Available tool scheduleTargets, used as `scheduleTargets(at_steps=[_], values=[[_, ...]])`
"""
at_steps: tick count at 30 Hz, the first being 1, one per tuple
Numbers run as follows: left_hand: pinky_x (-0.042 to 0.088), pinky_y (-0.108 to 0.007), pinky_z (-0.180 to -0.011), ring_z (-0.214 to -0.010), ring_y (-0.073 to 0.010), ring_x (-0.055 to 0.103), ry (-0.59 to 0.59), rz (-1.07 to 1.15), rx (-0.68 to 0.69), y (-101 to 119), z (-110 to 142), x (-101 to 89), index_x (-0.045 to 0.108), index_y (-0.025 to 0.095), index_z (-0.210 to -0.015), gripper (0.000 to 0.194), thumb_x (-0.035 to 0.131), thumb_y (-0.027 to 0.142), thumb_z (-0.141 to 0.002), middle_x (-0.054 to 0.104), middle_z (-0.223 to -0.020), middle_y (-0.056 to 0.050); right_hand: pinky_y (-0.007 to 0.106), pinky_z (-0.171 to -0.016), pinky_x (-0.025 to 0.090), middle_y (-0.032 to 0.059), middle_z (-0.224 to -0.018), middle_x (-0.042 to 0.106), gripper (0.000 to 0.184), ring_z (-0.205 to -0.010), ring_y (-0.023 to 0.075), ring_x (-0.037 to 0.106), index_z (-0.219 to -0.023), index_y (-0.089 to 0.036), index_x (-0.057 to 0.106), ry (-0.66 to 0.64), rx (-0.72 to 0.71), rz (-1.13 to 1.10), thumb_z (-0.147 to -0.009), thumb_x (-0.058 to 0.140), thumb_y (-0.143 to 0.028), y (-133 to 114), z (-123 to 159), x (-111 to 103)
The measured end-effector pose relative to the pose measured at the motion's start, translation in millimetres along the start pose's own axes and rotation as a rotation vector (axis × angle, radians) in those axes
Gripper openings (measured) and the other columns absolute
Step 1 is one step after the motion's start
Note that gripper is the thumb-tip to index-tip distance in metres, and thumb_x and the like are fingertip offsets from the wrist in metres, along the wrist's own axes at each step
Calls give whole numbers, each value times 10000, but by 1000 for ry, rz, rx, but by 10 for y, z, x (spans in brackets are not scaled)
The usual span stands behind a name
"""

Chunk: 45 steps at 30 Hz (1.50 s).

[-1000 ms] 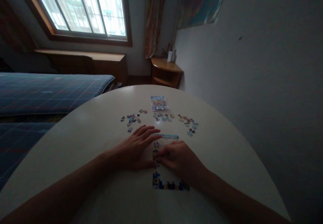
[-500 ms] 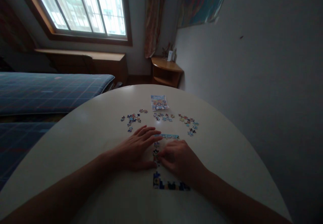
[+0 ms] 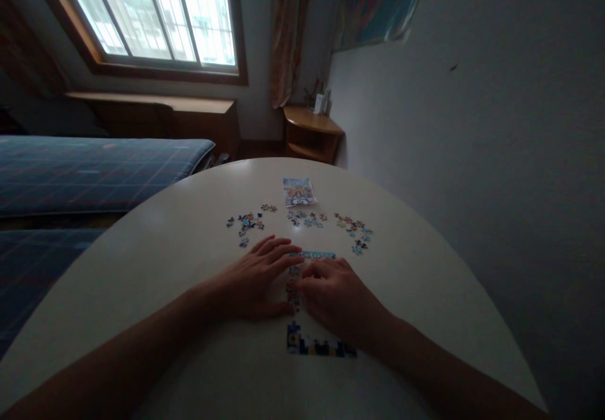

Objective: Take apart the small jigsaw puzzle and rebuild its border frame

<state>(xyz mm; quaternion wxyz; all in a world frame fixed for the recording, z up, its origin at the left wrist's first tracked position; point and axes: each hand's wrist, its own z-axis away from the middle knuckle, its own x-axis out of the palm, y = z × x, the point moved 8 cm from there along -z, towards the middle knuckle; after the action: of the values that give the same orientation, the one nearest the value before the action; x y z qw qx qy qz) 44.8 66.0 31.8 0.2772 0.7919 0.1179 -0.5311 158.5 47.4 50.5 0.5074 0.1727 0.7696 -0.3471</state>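
A partly joined jigsaw puzzle frame lies before me, with a dark bottom strip [image 3: 321, 348], a light blue top strip [image 3: 319, 255] and a left column of pieces [image 3: 293, 271]. My left hand [image 3: 262, 278] rests spread on the table along the column's left side, its fingertips touching the top left corner and its thumb near the lower pieces. From the right, my right hand [image 3: 333, 291] bends over the column, thumb and forefinger pinched at a puzzle piece [image 3: 292, 294] in its middle. The fingers partly hide that piece. A gap separates the column's lower end from the bottom strip.
Loose puzzle pieces lie in three groups: left [image 3: 246, 221], middle [image 3: 307, 219] and right [image 3: 355, 229]. Behind them is a small picture sheet [image 3: 299, 192]. The round white table [image 3: 189, 218] stands near a blue plaid mattress [image 3: 94, 174] and a wall [image 3: 472, 155].
My right hand has shifted slightly away from me along the left column, and the middle pieces there now sit closer to those above. My left hand has stayed in place.
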Motion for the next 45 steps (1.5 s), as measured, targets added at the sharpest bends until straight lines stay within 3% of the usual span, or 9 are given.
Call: scheduleTargets(at_steps=[8, 16, 29, 45], values=[[229, -549, -1199, -1400, -332, 369, -30, -4, -7, 5, -5, 7, 415, 241, -1421, 741, 706, 512, -796, 493, -1461, -99, 369, -859, 346, 30, -1017, 682, 247, -963, 205, 596, -1043, -299, 734, -52, 57, 84, -859, 652, -156, 64, 15, 4], [232, -561, -1194, -1390, -339, 386, -20, 17, -3, 16, -9, -9, 415, 257, -1421, 731, 708, 501, -797, 496, -1458, -98, 344, -830, 331, 22, -964, 694, 91, -922, 190, 599, -937, -241, 719, 18, 17, 149, -897, 654, -191, 19, -27, 0], [242, -553, -1193, -1388, -336, 383, -42, 15, 8, 40, -23, -7, 395, 255, -1445, 761, 714, 447, -782, 486, -1457, -103, 354, -820, 302, 24, -959, 700, 56, -910, 197, 601, -869, -219, 691, 45, 15, 279, -906, 649, -226, -12, -66, 6], [235, -572, -1191, -1405, -347, 367, -30, 37, -13, 11, -10, -4, 386, 290, -1456, 755, 717, 448, -796, 449, -1495, -93, 346, -816, 315, 31, -964, 699, 63, -902, 190, 601, -875, -219, 695, 56, 17, 246, -903, 639, -207, 0, -50, 12]])
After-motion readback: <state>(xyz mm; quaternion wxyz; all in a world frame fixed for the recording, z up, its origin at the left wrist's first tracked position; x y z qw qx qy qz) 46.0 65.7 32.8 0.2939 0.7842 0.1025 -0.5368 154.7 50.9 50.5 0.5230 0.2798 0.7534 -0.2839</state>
